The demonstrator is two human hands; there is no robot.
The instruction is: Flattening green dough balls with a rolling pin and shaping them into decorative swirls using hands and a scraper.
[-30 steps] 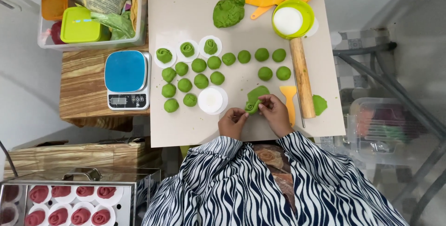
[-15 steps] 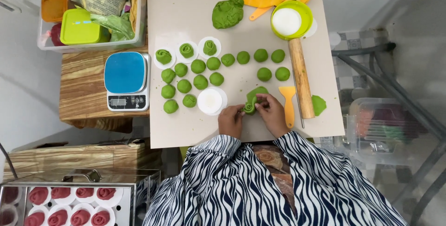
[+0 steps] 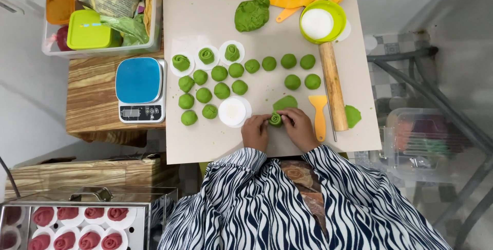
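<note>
Desk (image 3: 205, 142): a pale board carries all the work; beside it, on the left, a low wooden stand holds a blue kitchen scale (image 3: 139, 88).
Steamer tray (image 3: 77, 224): at the bottom left, red rose-shaped pieces sit on white paper rounds, ready shaped.
Dough lump (image 3: 251, 12): a big green lump lies at the far side of the desk, not divided.
Rolling pin (image 3: 333, 85): it lies to the right of the hands, well apart from the piece in work, with a yellow scraper (image 3: 319, 116) just beside it.
Dough balls (image 3: 221, 83): about sixteen green balls lie in rows in the middle, not shaped.
Finished roses (image 3: 206, 56): three green roses stand on paper rounds behind the balls.
Progress: I judge that only a small part is done; three are finished, one is in work, the balls and the lump are left.
Paper rounds (image 3: 232, 111): a white stack is just left of the hands; nothing stands in the way of it.
Left hand (image 3: 256, 132): closed on the left side of the rolled piece.
Right hand (image 3: 298, 126): fingers pinch the same piece from the right; both hands are together.
Rolled piece (image 3: 276, 119): a small green spiral near the front edge of the desk, between the fingertips.
</note>
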